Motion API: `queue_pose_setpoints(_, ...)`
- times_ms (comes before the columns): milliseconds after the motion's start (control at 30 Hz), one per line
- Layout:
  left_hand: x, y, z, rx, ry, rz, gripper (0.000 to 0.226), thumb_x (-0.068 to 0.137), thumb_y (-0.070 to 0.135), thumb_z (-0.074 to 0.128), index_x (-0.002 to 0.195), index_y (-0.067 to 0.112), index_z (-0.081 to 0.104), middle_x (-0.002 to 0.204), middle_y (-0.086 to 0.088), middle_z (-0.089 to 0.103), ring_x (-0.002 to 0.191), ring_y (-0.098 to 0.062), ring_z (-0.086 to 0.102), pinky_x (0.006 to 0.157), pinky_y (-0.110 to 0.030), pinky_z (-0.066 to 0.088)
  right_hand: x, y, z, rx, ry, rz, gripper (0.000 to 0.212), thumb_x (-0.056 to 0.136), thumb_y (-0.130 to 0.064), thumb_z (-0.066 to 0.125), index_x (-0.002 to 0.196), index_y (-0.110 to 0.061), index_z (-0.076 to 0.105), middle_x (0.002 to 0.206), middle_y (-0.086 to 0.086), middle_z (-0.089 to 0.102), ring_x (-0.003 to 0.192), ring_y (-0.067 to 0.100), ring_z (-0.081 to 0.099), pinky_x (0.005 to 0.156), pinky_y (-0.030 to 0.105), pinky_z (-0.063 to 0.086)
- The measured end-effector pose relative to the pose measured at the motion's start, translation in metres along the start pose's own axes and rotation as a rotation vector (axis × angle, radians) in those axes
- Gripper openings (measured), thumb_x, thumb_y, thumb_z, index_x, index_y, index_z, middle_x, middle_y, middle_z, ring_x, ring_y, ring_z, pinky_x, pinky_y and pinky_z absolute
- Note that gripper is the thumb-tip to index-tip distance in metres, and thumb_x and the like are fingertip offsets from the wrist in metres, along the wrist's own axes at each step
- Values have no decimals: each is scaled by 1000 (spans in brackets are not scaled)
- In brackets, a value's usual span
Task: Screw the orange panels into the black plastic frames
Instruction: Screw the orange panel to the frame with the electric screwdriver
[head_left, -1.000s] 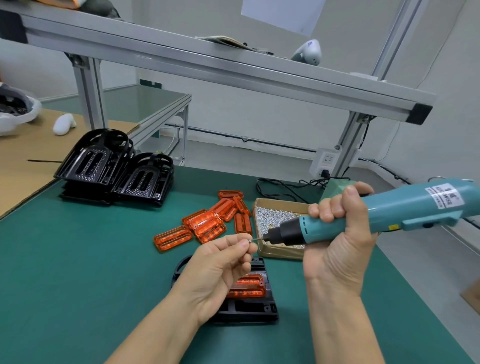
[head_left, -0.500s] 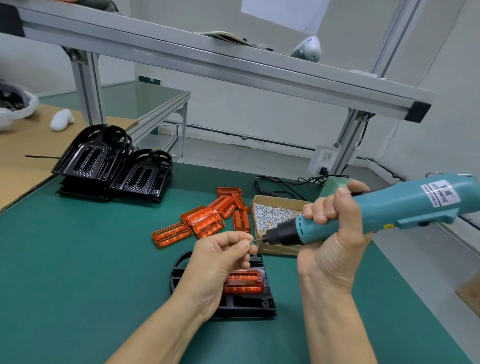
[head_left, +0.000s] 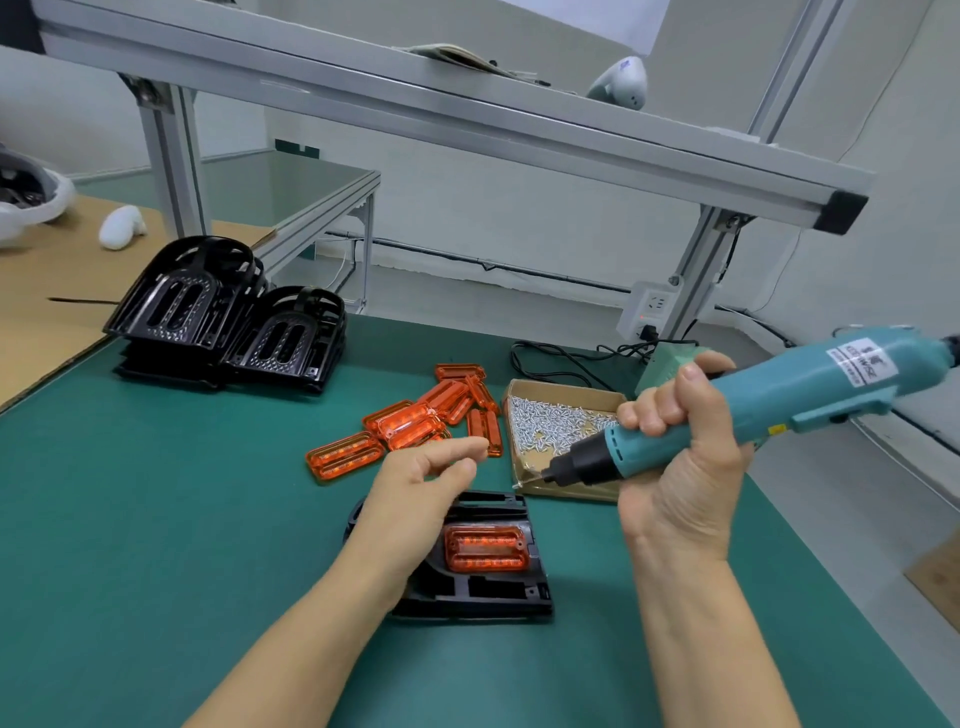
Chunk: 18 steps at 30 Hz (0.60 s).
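Observation:
A black plastic frame lies on the green mat near me, with an orange panel seated in it. My right hand grips a teal electric screwdriver, its black tip pointing left and down above the frame's far right corner. A small screw seems to sit on the bit. My left hand hovers over the frame's left side with fingers loosely extended and holds nothing. Several loose orange panels lie behind the frame.
A cardboard box of screws sits right of the loose panels. Two stacks of black frames stand at the back left. An aluminium shelf beam crosses overhead. A power supply and cables lie behind the box.
My left hand let go at the screwdriver's bit and drew back to the left, its fingers opening. The screwdriver's tip dipped lower toward the frame.

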<state>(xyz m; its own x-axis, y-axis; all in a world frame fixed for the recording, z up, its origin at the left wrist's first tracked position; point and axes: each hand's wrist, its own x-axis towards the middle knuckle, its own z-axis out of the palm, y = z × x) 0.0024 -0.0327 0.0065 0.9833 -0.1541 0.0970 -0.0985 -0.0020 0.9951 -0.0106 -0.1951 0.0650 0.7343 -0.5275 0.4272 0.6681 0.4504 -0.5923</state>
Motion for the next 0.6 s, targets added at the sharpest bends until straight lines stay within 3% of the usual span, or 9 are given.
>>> queue_pose_setpoints(33, 1, -1, -2, 176, 13, 66, 30, 93, 9, 54, 99, 32, 73, 104, 23, 67, 97, 17, 53, 85, -11, 35, 1, 0, -2, -29, -16, 19, 15, 82, -7, 56, 87, -21, 55, 52, -8, 40, 44, 7, 40, 49, 21, 41)
queue_pose_setpoints(100, 3, -5, -3, 564, -10, 207, 37, 94, 4, 50, 96, 32, 74, 106, 23, 65, 106, 7, 48, 95, -20, 30, 2, 1, -7, -96, -54, 54, 15, 82, -6, 58, 85, -21, 57, 51, -7, 40, 43, 9, 39, 48, 22, 41)
queue_pose_setpoints(200, 2, -11, 3, 903, -191, 266, 48, 92, 0, 43, 103, 37, 71, 115, 24, 59, 115, -3, 34, 101, -31, 12, 2, 5, -13, -175, -117, 111, 15, 80, -6, 60, 85, -20, 59, 51, -5, 41, 43, 10, 40, 47, 24, 41)
queue_pose_setpoints(333, 2, -17, 9, 1070, -322, 288, 56, 88, -1, 43, 112, 44, 66, 125, 23, 52, 121, -7, 27, 105, -36, 0, 2, 12, -18, -232, -171, 158, 16, 79, -5, 62, 88, -18, 59, 51, -4, 42, 43, 12, 40, 48, 25, 41)
queue_pose_setpoints(600, 2, -20, 8, 1125, -336, 297, 59, 86, -2, 44, 115, 45, 64, 127, 22, 50, 125, -8, 25, 105, -38, -6, 1, 23, -19, -285, -220, 180, 16, 79, -5, 63, 87, -19, 61, 50, -4, 44, 42, 13, 41, 48, 25, 41)
